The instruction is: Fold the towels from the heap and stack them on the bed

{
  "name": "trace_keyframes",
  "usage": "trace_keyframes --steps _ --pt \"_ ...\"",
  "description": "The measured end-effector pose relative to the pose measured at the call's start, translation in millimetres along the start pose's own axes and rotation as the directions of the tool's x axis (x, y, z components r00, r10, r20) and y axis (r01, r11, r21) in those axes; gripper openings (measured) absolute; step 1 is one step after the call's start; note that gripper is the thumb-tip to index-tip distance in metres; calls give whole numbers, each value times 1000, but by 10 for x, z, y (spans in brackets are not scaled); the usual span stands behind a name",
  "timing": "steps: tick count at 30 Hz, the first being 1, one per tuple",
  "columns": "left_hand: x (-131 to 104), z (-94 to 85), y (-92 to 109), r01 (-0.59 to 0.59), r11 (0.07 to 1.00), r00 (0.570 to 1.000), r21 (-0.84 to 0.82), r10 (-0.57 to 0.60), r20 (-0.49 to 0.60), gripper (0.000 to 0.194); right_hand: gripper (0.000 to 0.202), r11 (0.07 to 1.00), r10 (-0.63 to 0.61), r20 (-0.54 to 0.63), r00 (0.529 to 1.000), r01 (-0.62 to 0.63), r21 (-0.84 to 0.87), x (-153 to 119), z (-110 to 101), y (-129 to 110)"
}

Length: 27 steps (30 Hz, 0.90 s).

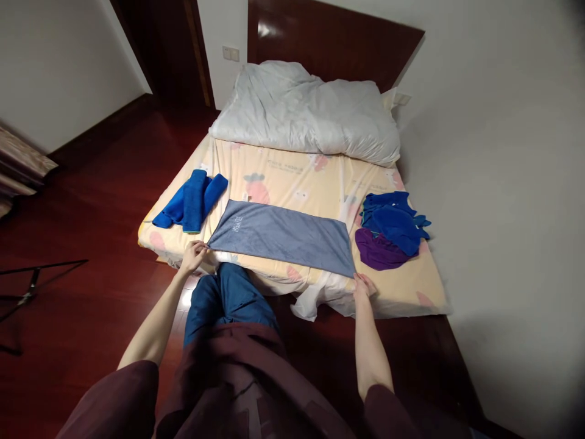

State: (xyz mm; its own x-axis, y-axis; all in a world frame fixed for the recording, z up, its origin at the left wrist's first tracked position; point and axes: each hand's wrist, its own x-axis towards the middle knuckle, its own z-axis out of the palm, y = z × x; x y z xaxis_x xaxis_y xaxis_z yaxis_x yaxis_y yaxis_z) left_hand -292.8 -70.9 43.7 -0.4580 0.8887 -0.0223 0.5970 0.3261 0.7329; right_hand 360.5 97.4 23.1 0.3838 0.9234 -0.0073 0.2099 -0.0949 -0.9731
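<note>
A grey-blue towel (287,236) lies spread flat across the near part of the bed, with small pale lettering near its left end. My left hand (194,256) pinches its near left corner. At the near right corner, my right hand (362,285) has its fingers closed on the same towel. Left of it are rolled or folded blue towels (194,201). To the right sits a loose heap of blue cloths (397,221), with a purple cloth (382,250) at its near side.
The bed (292,164) has a yellow patterned sheet and a bunched white quilt (306,113) by the dark headboard (329,39). A thin sheer cloth (307,303) hangs over the near edge. A black metal stand (31,286) is on the floor at left. A wall (512,152) borders the right side.
</note>
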Motion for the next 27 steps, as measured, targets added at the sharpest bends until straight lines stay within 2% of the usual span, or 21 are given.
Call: trace_keyframes --steps 3,7,13,19,24,27 --pt "-61 -33 -86 -42 995 998 92 37 51 39 49 997 57 -95 994 -63 -54 15 -60 73" --pt "-66 -76 -137 -126 959 990 252 104 99 39 40 986 115 -137 984 -130 -108 85 -50 187" --pt "160 -107 -19 -209 909 971 360 147 190 38 25 975 129 -162 978 -155 -161 332 64 252" --pt "635 -13 131 -169 931 981 325 128 142 47 11 965 88 -88 992 -107 -237 765 305 185" --pt "1183 195 274 -67 944 987 322 16 158 52 18 940 87 -16 996 -87 -331 1175 617 124" --pt "1534 356 377 -67 941 983 331 5 183 55 27 906 68 36 997 -47 -421 1422 808 84"
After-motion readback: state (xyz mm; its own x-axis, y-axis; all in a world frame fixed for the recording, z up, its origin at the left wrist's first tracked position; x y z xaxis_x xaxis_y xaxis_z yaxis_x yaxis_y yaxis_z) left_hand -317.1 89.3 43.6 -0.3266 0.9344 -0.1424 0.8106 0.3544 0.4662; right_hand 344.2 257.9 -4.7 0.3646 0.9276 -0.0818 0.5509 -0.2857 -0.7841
